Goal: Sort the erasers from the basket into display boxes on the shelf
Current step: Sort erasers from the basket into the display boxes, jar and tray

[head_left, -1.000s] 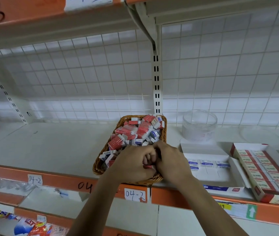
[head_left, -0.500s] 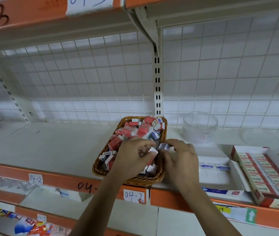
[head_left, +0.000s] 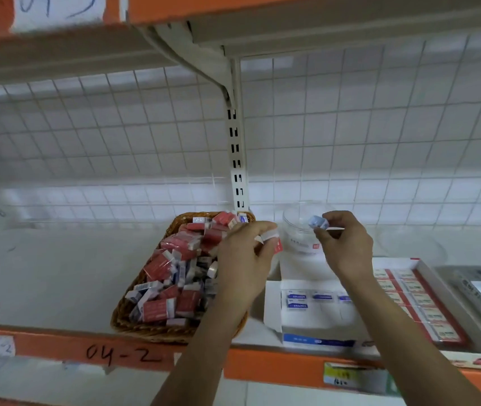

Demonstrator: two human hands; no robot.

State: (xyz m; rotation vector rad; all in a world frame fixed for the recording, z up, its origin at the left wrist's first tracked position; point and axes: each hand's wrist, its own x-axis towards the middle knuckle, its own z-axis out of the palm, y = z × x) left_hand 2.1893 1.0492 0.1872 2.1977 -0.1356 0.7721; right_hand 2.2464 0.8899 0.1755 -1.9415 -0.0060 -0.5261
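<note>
While your left grip (head_left: 243,259) holds a red eraser (head_left: 276,246) and your right grip (head_left: 347,244) pinches a blue eraser (head_left: 318,222): basket (head_left: 151,329) heaped; white box (head_left: 318,319) barely started; red box (head_left: 438,288) looks nearly full.

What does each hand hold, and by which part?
The right hand pinches a blue and white eraser by its lower end. The left hand grips a red and white eraser; its fingers hide the exact place.

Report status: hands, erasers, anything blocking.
Left hand grips erasers at right edge of basket. Right hand pinches blue eraser in front of clear jar. White display box below, nothing seen blocking.
</note>
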